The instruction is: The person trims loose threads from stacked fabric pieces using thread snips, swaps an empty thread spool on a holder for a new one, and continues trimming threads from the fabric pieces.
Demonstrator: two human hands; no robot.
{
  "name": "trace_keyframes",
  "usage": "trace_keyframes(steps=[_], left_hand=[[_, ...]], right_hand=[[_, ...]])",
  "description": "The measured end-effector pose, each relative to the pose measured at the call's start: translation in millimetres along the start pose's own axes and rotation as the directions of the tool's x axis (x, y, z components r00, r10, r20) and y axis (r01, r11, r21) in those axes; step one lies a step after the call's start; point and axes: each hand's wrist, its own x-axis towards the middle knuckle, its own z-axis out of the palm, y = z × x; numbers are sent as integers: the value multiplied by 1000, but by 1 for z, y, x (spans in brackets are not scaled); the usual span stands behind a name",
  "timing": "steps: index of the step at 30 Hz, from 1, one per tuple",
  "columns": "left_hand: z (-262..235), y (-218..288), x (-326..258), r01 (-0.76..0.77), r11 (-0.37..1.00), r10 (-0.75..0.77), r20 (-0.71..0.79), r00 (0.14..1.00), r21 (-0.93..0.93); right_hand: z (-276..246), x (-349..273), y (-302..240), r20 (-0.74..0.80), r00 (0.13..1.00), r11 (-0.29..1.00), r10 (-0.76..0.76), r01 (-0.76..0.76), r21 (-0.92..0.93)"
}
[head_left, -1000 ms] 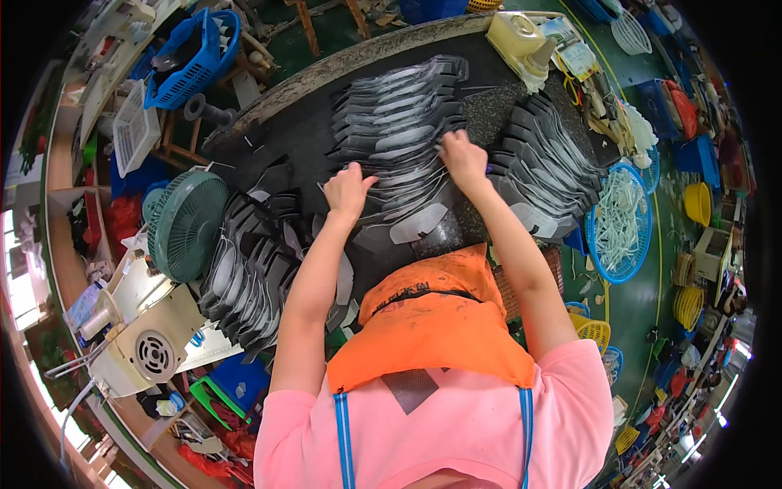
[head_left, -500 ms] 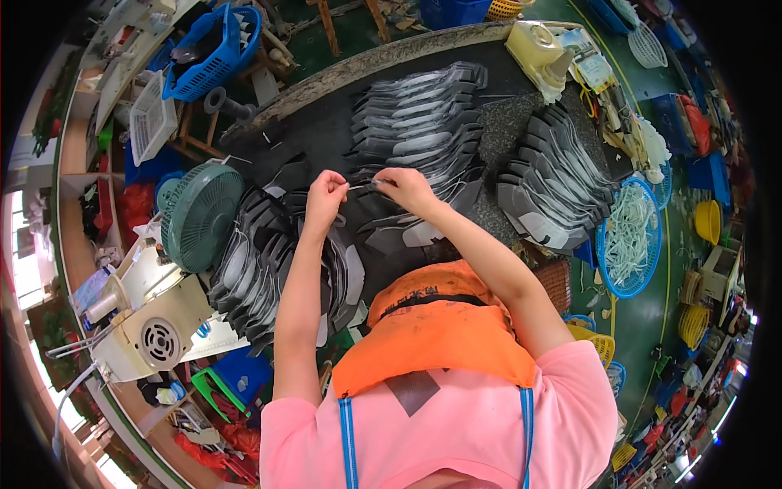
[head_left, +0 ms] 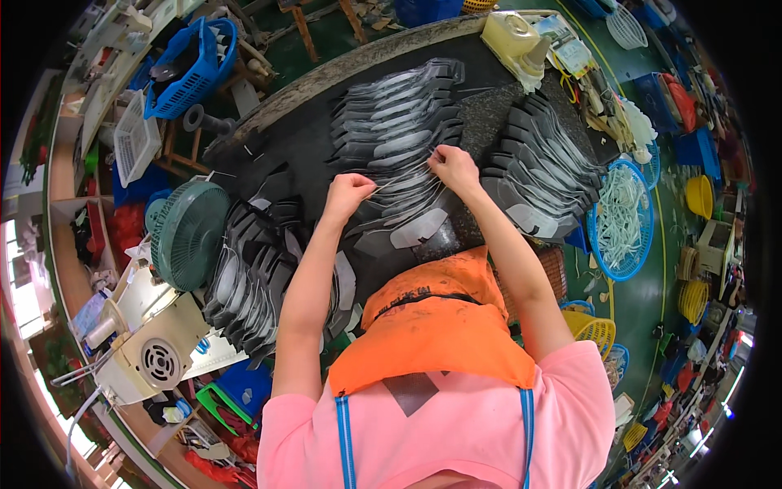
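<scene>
We pinch a white cord [head_left: 403,173] between left hand [head_left: 349,193] and right hand [head_left: 453,165] — stacks of cut pieces [head_left: 391,134] remain.

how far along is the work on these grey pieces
Looks done: fanned rows of grey pieces at the table's middle and right. In hand: the left hand and right hand pinch a thin white strip between them. Possibly left: the darker stack at left.

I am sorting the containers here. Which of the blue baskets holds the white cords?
The round blue basket at the table's right edge, beside the right elbow. The rectangular blue basket at upper left holds dark things instead.
</scene>
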Motion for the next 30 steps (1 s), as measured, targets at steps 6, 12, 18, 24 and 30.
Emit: trace_keyframes(steps=[6,12,18,24,30], left_hand=[[-11,25,-12,262,935,-198,262,944,-237],[-7,-14,5,-13,967,39,-98,994,254],[7,11,7,128,748,115,-317,941,651],[-13,3,4,68,732,231,-341,911,678],[-39,-33,13,-68,989,111,-350,930,131]], right_hand=[[-17,14,17,43,997,975,-67,56,213],[-10,5,7,57,985,960,-163,172,-219],[9,14,21,-58,919,883,-391,356,-306],[-13,26,22,-262,929,929,-262,170,-327],[56,-19,-48,-13,799,799,-601,599,-55]])
